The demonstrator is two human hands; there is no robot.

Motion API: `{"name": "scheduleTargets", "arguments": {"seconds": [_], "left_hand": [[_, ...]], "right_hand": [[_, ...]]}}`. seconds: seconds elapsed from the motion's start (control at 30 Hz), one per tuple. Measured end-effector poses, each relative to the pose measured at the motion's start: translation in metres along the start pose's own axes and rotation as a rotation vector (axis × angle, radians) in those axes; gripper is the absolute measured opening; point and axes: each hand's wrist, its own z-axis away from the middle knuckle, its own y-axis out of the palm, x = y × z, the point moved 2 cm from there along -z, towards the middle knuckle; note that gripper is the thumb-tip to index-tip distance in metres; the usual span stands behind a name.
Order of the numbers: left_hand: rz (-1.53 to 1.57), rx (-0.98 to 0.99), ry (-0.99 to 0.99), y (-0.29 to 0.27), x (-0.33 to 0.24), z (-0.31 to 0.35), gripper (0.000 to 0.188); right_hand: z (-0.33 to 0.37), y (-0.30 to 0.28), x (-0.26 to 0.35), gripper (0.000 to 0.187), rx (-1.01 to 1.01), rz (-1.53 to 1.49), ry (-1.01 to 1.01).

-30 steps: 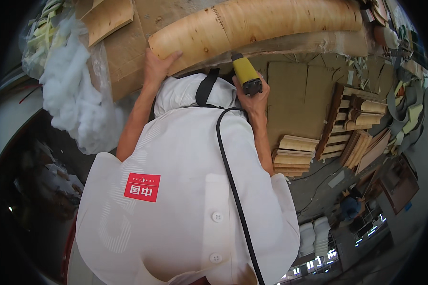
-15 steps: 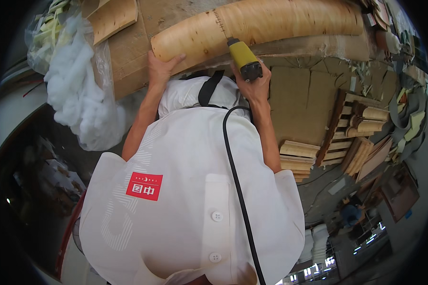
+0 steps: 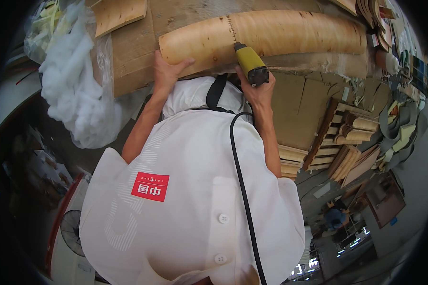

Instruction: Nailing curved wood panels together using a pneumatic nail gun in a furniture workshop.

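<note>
A long, curved plywood panel (image 3: 299, 33) lies across the top of the view. A row of dark staple-like marks runs across its seam (image 3: 232, 29). At the panel's left end my left hand (image 3: 169, 71) grips the edge, thumb on the near side and fingers partly hidden behind it. My right hand (image 3: 259, 92) is wrapped round a yellow and black air staple gun (image 3: 250, 61). The gun's black nose touches or nearly touches the panel at the near end of the seam. From near my right wrist a black hose (image 3: 242, 175) runs down over my white shirt.
Brown cardboard (image 3: 133, 57) covers the work surface under the panel. Another plywood piece (image 3: 121, 14) lies at the upper left, beside a bag of white stuffing (image 3: 71, 85). To the right stand a wooden pallet (image 3: 325, 130) and stacked curved wood pieces (image 3: 359, 128).
The whole view has shifted slightly, so the panel appears a little lower and farther right. Both hands keep their holds, and the staple gun's nose stays at the near end of the seam.
</note>
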Motion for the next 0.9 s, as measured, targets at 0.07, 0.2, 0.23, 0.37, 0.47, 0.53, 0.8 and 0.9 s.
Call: {"name": "scheduleTargets", "arguments": {"seconds": [0.07,0.2,0.23,0.37,0.47,0.53,0.8,0.9], "left_hand": [[-0.013,0.002,-0.008,0.000,-0.008,0.003,0.069],[-0.059,-0.019,0.038,-0.001,-0.004,0.003,0.068],[-0.058,-0.018,0.033,0.000,-0.007,0.003,0.068],[-0.091,-0.018,0.046,0.000,-0.009,0.004,0.061],[-0.072,-0.016,0.043,0.001,-0.009,0.004,0.065],[-0.048,-0.014,0.023,0.001,-0.010,0.003,0.069],[-0.091,-0.015,0.044,0.001,-0.006,0.003,0.071],[-0.093,0.000,0.039,0.001,-0.007,0.002,0.071]], "right_hand": [[0.000,0.000,0.002,0.031,-0.003,0.015,0.021],[-0.003,0.000,0.011,0.032,0.015,0.023,0.072],[-0.004,-0.001,0.013,0.033,0.017,0.021,0.080],[-0.008,0.000,0.020,0.034,0.020,0.062,0.102],[-0.006,0.001,0.018,0.035,0.031,0.089,0.091],[0.001,0.002,0.013,0.035,0.003,0.051,0.071],[0.007,0.001,0.011,0.034,-0.019,0.075,0.051],[0.007,-0.001,0.013,0.033,-0.043,0.023,0.061]]}}
